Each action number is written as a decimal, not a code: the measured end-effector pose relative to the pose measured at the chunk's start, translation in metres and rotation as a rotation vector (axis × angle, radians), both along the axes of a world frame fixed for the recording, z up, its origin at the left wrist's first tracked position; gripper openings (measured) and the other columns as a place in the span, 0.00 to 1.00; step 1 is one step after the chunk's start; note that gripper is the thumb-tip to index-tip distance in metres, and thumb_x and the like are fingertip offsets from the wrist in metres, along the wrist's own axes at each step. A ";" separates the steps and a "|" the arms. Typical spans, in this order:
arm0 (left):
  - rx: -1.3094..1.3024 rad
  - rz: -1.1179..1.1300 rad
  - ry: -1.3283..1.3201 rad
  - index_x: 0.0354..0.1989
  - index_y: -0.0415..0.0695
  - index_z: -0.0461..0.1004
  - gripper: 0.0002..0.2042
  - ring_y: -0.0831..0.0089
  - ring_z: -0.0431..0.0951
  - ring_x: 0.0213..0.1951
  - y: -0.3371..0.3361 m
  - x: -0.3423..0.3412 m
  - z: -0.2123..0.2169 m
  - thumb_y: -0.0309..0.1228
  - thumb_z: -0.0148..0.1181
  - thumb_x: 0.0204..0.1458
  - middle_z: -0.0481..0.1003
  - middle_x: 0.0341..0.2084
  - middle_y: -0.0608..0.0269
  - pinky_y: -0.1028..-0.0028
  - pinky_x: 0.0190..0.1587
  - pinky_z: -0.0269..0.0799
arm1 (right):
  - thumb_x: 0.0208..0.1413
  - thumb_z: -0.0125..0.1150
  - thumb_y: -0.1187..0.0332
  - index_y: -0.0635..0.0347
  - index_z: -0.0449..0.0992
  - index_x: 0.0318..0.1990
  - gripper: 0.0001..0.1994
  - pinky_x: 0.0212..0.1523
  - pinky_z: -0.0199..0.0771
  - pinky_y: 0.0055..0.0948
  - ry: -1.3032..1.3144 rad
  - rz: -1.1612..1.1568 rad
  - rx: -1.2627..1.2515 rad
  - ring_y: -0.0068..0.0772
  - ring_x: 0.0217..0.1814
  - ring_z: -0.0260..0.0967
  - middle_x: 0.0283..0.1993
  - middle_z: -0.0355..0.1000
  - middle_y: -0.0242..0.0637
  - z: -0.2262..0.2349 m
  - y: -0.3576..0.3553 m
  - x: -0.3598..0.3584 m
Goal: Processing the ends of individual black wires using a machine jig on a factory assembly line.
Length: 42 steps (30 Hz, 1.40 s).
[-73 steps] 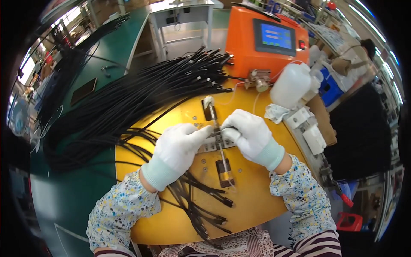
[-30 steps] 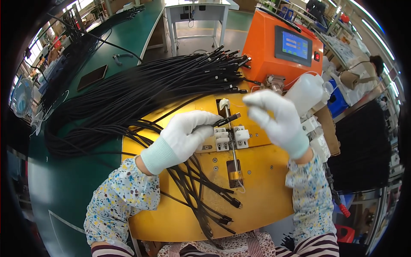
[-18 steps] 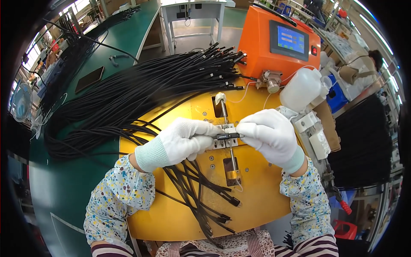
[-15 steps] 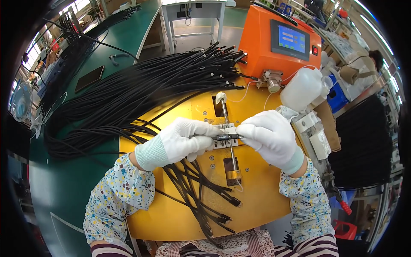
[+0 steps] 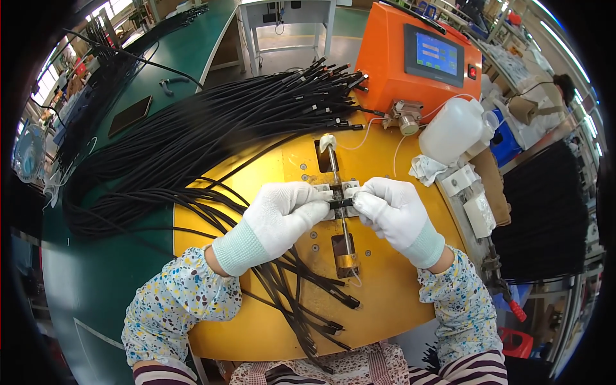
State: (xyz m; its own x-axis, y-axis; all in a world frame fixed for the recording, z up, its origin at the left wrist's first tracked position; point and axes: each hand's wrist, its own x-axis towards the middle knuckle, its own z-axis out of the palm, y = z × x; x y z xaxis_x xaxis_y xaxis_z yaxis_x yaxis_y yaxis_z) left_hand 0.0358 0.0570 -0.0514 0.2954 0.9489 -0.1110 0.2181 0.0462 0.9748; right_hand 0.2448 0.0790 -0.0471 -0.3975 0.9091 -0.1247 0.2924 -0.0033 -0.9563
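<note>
My left hand (image 5: 279, 218), in a white glove, pinches one end of a short black cable connector (image 5: 341, 203) between thumb and fingers. The connector's other end sits in the closed fingertips of my right hand (image 5: 394, 215), also gloved in white. Between the hands it lies level, just above or at a metal clamp fixture (image 5: 351, 188); whether it touches the fixture I cannot tell. A thin metal rod (image 5: 347, 237) runs from the fixture toward me. Black cables (image 5: 292, 292) hang below my left hand, with their plugs on the yellow worktop (image 5: 385, 295).
A large bundle of black cables (image 5: 186, 122) spreads over the green table (image 5: 83, 269) to the left. At the back right stands an orange machine (image 5: 385, 58) with a screen. Beside it are a white plastic bottle (image 5: 452, 130) and a crumpled white cloth (image 5: 426, 169).
Both hands have shifted slightly nearer to me and the connector has turned, so its printed face no longer shows. The grip of both hands holds on.
</note>
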 end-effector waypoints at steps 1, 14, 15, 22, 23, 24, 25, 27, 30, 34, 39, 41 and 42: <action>-0.013 0.015 -0.070 0.36 0.33 0.77 0.08 0.86 0.68 0.27 -0.001 0.001 -0.002 0.26 0.56 0.55 0.76 0.24 0.68 0.82 0.31 0.66 | 0.59 0.54 0.66 0.64 0.73 0.30 0.10 0.21 0.59 0.18 0.014 0.010 -0.003 0.13 0.20 0.59 0.21 0.66 0.28 -0.002 0.000 0.000; 0.720 0.060 0.678 0.47 0.43 0.78 0.13 0.72 0.74 0.26 0.008 -0.001 -0.028 0.24 0.58 0.52 0.74 0.26 0.66 0.75 0.29 0.69 | 0.54 0.60 0.73 0.67 0.79 0.32 0.06 0.26 0.64 0.22 -0.218 -0.019 0.577 0.19 0.24 0.65 0.24 0.70 0.31 -0.017 0.012 0.000; 0.721 0.058 0.677 0.47 0.43 0.78 0.13 0.72 0.74 0.26 0.008 -0.002 -0.029 0.24 0.58 0.52 0.74 0.26 0.66 0.75 0.29 0.69 | 0.54 0.60 0.73 0.67 0.79 0.32 0.06 0.26 0.64 0.22 -0.219 -0.021 0.577 0.19 0.24 0.65 0.24 0.70 0.31 -0.017 0.014 0.001; 0.983 -0.056 0.923 0.51 0.47 0.75 0.21 0.67 0.73 0.29 0.005 -0.006 -0.025 0.23 0.56 0.45 0.70 0.25 0.65 0.69 0.31 0.71 | 0.52 0.63 0.73 0.67 0.80 0.33 0.05 0.27 0.65 0.20 -0.237 -0.026 0.463 0.18 0.25 0.66 0.26 0.71 0.33 -0.020 0.017 0.004; 0.981 -0.061 0.924 0.51 0.47 0.75 0.21 0.67 0.73 0.29 0.005 -0.006 -0.025 0.23 0.56 0.45 0.70 0.25 0.65 0.69 0.31 0.71 | 0.52 0.63 0.73 0.67 0.80 0.33 0.05 0.27 0.65 0.20 -0.235 -0.028 0.459 0.18 0.25 0.66 0.26 0.71 0.33 -0.021 0.017 0.004; 0.978 -0.072 0.952 0.52 0.47 0.75 0.21 0.67 0.73 0.29 0.005 -0.006 -0.026 0.23 0.55 0.45 0.70 0.25 0.66 0.69 0.31 0.70 | 0.51 0.63 0.73 0.66 0.80 0.33 0.05 0.28 0.67 0.22 -0.224 -0.036 0.427 0.21 0.25 0.68 0.26 0.72 0.34 -0.021 0.018 0.005; 0.974 -0.083 0.981 0.52 0.47 0.74 0.21 0.68 0.72 0.29 0.005 -0.005 -0.026 0.24 0.55 0.46 0.70 0.25 0.66 0.70 0.31 0.70 | 0.51 0.63 0.72 0.65 0.80 0.33 0.06 0.29 0.69 0.24 -0.213 -0.043 0.396 0.24 0.26 0.70 0.26 0.73 0.36 -0.022 0.019 0.005; 0.969 -0.097 1.010 0.52 0.47 0.74 0.21 0.69 0.72 0.29 0.003 -0.005 -0.025 0.25 0.54 0.46 0.70 0.26 0.66 0.70 0.31 0.70 | 0.51 0.63 0.71 0.64 0.80 0.33 0.06 0.30 0.71 0.26 -0.200 -0.052 0.362 0.26 0.26 0.71 0.27 0.74 0.37 -0.022 0.019 0.006; 1.061 -0.122 1.156 0.55 0.46 0.72 0.22 0.70 0.71 0.29 0.000 -0.003 -0.023 0.27 0.54 0.47 0.68 0.26 0.68 0.71 0.31 0.68 | 0.54 0.61 0.73 0.66 0.79 0.32 0.05 0.28 0.66 0.17 -0.023 -0.139 0.272 0.14 0.27 0.66 0.27 0.74 0.29 -0.019 0.019 0.009; 1.079 -0.157 1.195 0.56 0.45 0.70 0.23 0.71 0.70 0.29 0.000 -0.005 -0.023 0.28 0.53 0.48 0.67 0.25 0.69 0.72 0.31 0.68 | 0.55 0.60 0.73 0.65 0.78 0.32 0.05 0.28 0.66 0.16 -0.084 -0.173 0.369 0.13 0.27 0.66 0.27 0.75 0.29 -0.022 0.019 0.011; 1.077 -0.163 1.202 0.56 0.45 0.70 0.23 0.71 0.70 0.28 0.001 -0.005 -0.023 0.28 0.54 0.47 0.67 0.25 0.69 0.71 0.31 0.68 | 0.55 0.60 0.73 0.66 0.78 0.32 0.05 0.29 0.67 0.17 -0.142 -0.191 0.484 0.14 0.27 0.67 0.27 0.74 0.29 -0.027 0.021 0.010; 1.090 -0.154 1.187 0.56 0.45 0.70 0.24 0.72 0.70 0.28 0.001 -0.005 -0.025 0.28 0.54 0.47 0.67 0.25 0.69 0.71 0.31 0.68 | 0.54 0.61 0.73 0.66 0.78 0.32 0.05 0.29 0.67 0.18 -0.141 -0.203 0.557 0.14 0.27 0.67 0.27 0.74 0.29 -0.027 0.022 0.011; 1.098 -0.150 1.179 0.56 0.45 0.70 0.24 0.72 0.70 0.28 0.001 -0.005 -0.025 0.28 0.54 0.47 0.67 0.25 0.69 0.71 0.31 0.68 | 0.54 0.61 0.73 0.66 0.78 0.32 0.05 0.28 0.67 0.18 -0.140 -0.211 0.593 0.15 0.27 0.67 0.27 0.73 0.29 -0.028 0.022 0.011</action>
State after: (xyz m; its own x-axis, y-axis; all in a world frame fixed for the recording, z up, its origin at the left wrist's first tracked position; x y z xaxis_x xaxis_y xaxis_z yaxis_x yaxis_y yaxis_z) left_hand 0.0304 0.0583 -0.0761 0.6339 0.6919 0.3456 0.7686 -0.6132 -0.1823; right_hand 0.2563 0.1007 -0.0748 -0.2194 0.8965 0.3849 0.4657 0.4429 -0.7661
